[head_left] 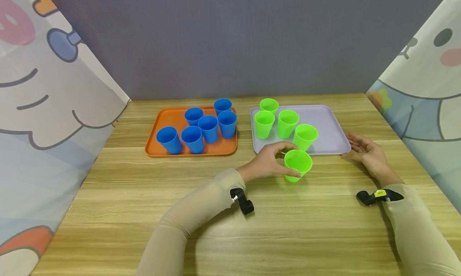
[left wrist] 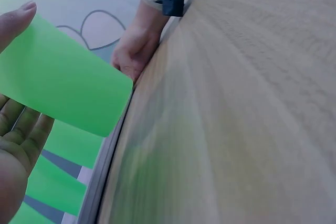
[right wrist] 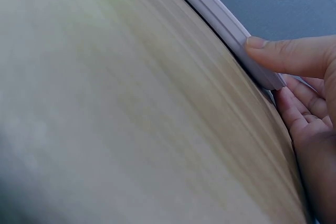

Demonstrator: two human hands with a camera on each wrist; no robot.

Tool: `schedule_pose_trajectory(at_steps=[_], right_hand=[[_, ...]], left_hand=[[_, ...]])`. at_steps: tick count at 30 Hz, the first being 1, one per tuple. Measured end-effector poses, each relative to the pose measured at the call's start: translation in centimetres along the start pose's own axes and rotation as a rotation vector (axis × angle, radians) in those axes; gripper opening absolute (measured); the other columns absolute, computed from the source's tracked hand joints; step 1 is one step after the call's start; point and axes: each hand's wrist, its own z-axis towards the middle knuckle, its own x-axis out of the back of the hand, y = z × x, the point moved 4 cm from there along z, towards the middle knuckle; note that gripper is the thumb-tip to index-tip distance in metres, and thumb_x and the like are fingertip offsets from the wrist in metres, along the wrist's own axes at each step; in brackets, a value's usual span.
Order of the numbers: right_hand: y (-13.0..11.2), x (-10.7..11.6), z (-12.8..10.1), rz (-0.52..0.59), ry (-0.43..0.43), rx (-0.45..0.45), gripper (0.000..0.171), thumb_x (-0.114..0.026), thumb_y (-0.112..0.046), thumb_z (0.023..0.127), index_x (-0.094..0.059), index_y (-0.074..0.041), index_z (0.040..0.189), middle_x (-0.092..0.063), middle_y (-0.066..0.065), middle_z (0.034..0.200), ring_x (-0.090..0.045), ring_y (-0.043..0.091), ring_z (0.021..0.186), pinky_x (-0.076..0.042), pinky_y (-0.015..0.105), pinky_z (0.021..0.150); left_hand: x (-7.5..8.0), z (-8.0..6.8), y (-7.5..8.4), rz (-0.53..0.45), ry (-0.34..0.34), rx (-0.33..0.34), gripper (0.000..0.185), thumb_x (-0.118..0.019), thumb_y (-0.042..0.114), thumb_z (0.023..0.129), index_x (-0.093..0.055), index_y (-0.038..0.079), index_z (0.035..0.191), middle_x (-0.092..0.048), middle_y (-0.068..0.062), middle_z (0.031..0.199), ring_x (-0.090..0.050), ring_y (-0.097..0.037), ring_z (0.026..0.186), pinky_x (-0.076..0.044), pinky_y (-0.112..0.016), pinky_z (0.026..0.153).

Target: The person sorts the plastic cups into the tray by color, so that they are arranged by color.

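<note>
My left hand (head_left: pixel 268 162) grips a green cup (head_left: pixel 298 160) between thumb and fingers. The cup is tilted and held above the wood in front of the lavender tray (head_left: pixel 324 125). In the left wrist view, the thumb lies on one side of this green cup (left wrist: pixel 63 77) and the fingers on the other. Several more green cups (head_left: pixel 264 124) stand on the left and middle of that tray. At the tray's front right corner, my right hand (head_left: pixel 371 154) holds the rim, its thumb on the front edge and fingertips against the side, as the right wrist view shows.
To the left lies an orange tray (head_left: pixel 155 142) with several blue cups (head_left: pixel 192 139) standing on it. Both trays rest on a wood-grain table (head_left: pixel 273 236). A grey panel (head_left: pixel 234 43) rises behind, and printed cartoon sheets flank both sides.
</note>
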Motion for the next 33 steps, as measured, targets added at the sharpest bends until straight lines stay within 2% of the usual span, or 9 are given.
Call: schedule_pose_trajectory(at_steps=[5,8,12,16,22,26,33], right_hand=[[0.0,0.0,0.0,-0.035,0.015,-0.009,0.078,-0.067,0.024,0.08,-0.032,0.013,0.148,-0.062,-0.014,0.12,-0.059,-0.002,0.107,-0.046,0.008,0.089],[0.1,0.0,0.1,-0.027,0.016,-0.01,0.078,-0.066,0.024,0.079,-0.031,0.013,0.148,-0.062,-0.014,0.12,-0.059,-0.002,0.107,-0.046,0.008,0.089],[0.1,0.1,0.1,0.0,0.012,-0.007,0.079,-0.065,0.026,0.079,-0.03,0.013,0.149,-0.063,-0.013,0.12,-0.06,-0.003,0.106,-0.046,0.008,0.089],[0.1,0.1,0.1,0.019,0.004,-0.001,0.079,-0.064,0.028,0.079,-0.03,0.014,0.149,-0.063,-0.012,0.12,-0.061,-0.003,0.106,-0.046,0.008,0.089],[0.1,0.0,0.0,0.009,-0.003,0.008,0.076,-0.067,0.024,0.08,-0.035,0.011,0.148,-0.063,-0.011,0.121,-0.06,-0.002,0.107,-0.046,0.008,0.089],[0.1,0.0,0.0,0.002,0.0,0.007,0.076,-0.066,0.024,0.08,-0.035,0.011,0.148,-0.063,-0.012,0.12,-0.06,-0.002,0.107,-0.046,0.008,0.089],[0.2,0.1,0.0,0.046,-0.003,0.017,0.076,-0.062,0.03,0.078,-0.035,0.012,0.147,-0.064,-0.01,0.121,-0.061,-0.001,0.106,-0.046,0.009,0.089]], left_hand=[[1.0,0.0,-0.2,-0.026,0.097,0.026,0.065,-0.092,0.007,0.068,-0.062,0.005,0.126,-0.066,0.002,0.113,-0.061,-0.007,0.1,-0.053,-0.022,0.088],[1.6,-0.1,-0.4,-0.036,0.163,0.046,0.066,-0.092,0.008,0.068,-0.062,0.005,0.127,-0.066,0.002,0.115,-0.062,-0.01,0.099,-0.056,-0.029,0.087],[2.4,-0.1,-0.6,0.007,0.248,0.031,0.067,-0.093,0.009,0.068,-0.062,0.004,0.126,-0.067,-0.002,0.118,-0.063,-0.012,0.1,-0.055,-0.036,0.09],[3.0,0.0,-0.8,0.042,0.323,0.01,0.066,-0.094,0.011,0.066,-0.063,0.002,0.123,-0.066,-0.006,0.118,-0.062,-0.012,0.099,-0.055,-0.036,0.09],[3.5,0.4,-1.1,0.066,0.436,0.043,0.065,-0.095,0.014,0.065,-0.063,0.003,0.121,-0.065,-0.001,0.114,-0.058,-0.01,0.098,-0.055,-0.038,0.091],[3.6,0.6,-1.3,0.111,0.494,0.041,0.067,-0.095,0.016,0.065,-0.061,0.003,0.121,-0.064,-0.002,0.114,-0.059,-0.012,0.1,-0.054,-0.037,0.091],[3.4,0.9,-1.9,0.151,0.561,0.039,0.067,-0.095,0.016,0.066,-0.058,0.001,0.12,-0.061,-0.007,0.114,-0.057,-0.016,0.103,-0.05,-0.022,0.09]])
